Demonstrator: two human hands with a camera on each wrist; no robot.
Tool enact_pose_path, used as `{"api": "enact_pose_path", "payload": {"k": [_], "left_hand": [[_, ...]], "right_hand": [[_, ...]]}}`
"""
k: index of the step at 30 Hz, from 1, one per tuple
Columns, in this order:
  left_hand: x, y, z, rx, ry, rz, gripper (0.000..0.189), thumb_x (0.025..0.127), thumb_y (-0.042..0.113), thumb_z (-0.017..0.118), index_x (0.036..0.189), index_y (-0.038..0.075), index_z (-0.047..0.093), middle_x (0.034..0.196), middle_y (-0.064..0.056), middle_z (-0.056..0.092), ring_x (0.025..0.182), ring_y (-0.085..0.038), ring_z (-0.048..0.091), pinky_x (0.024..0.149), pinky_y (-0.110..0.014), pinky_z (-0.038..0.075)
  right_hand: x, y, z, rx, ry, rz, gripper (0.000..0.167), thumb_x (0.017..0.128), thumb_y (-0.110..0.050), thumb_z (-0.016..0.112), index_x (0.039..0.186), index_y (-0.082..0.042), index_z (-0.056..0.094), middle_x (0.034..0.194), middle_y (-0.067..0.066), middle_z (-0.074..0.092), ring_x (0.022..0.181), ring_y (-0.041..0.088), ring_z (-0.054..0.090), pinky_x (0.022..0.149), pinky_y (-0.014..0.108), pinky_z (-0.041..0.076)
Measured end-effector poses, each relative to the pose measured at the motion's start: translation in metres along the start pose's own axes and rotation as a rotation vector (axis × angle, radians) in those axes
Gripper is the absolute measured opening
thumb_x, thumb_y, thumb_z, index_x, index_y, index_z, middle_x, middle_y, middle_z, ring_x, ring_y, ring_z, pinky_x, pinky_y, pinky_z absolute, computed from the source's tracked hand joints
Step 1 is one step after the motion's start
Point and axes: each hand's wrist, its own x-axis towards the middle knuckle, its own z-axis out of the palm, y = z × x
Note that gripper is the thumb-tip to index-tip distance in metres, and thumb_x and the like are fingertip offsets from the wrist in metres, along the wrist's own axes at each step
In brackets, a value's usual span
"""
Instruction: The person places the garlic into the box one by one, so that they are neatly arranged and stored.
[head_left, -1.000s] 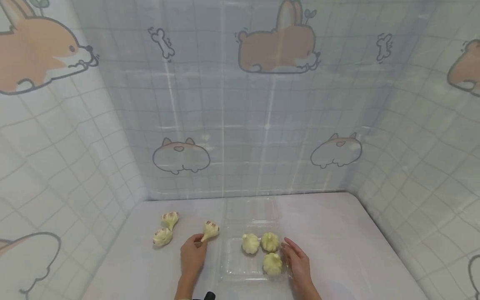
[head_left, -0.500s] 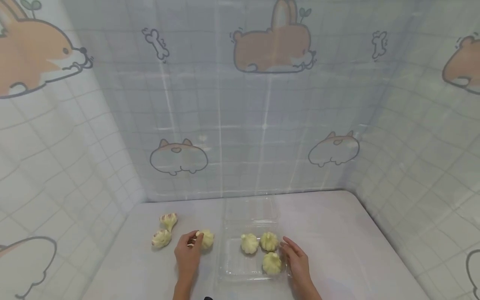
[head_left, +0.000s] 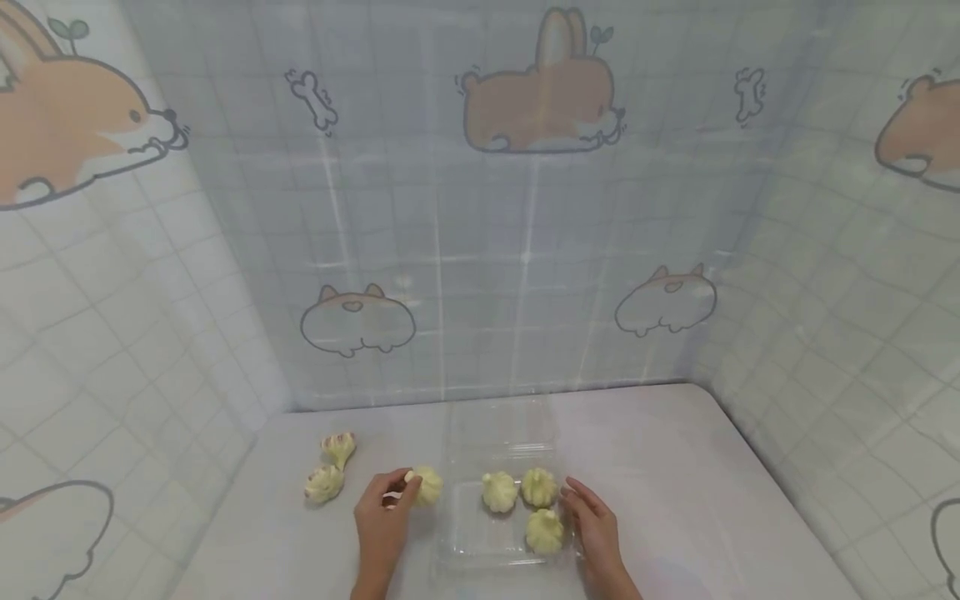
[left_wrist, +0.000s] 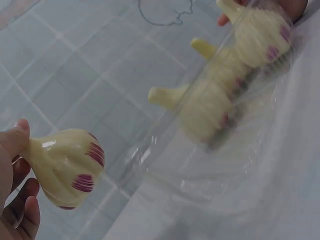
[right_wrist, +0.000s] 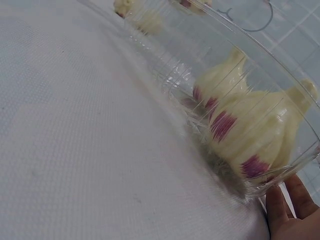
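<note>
My left hand [head_left: 382, 517] pinches a garlic bulb [head_left: 427, 486] by its stem, just left of the clear plastic box [head_left: 468, 546]. In the left wrist view this garlic bulb [left_wrist: 67, 167] shows cream skin with purple streaks, thumb and fingertips at its neck. Inside the box sit three similar bulbs: one at the middle [head_left: 498, 492], one at back right [head_left: 539, 487] and one at front right [head_left: 544, 532]. My right hand [head_left: 596, 529] rests its fingers, fairly straight, against the box's right side; the right wrist view shows the fingers [right_wrist: 297, 197] at the box's corner.
Two more garlic bulbs lie on the table's left, one garlic bulb [head_left: 324, 484] in front of the other bulb [head_left: 340, 448]. The box's transparent lid [head_left: 501, 421] is folded open toward the back. A tiled-pattern curtain [head_left: 480, 250] with cartoon dogs encloses the white table [head_left: 675, 467].
My left hand has taken the bulb by its stem, turned it stem-up and lifted it, first slightly left, then right toward the box. The right hand stays at the box's side.
</note>
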Motion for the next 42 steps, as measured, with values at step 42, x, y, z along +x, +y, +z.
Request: {"api": "enact_pose_path", "payload": {"k": [42], "left_hand": [[-0.042, 0.033, 0.046, -0.041, -0.37, 0.144, 0.02, 0.075, 0.013, 0.084, 0.09, 0.017, 0.072, 0.08, 0.016, 0.062, 0.067, -0.004, 0.06, 0.055, -0.027, 0.05]], "right_hand": [[0.001, 0.005, -0.007, 0.065, -0.014, -0.001, 0.044, 0.094, -0.024, 0.064, 0.132, -0.004, 0.057, 0.131, 0.014, 0.059, 0.116, 0.023, 0.056, 0.095, 0.033, 0.047]]}}
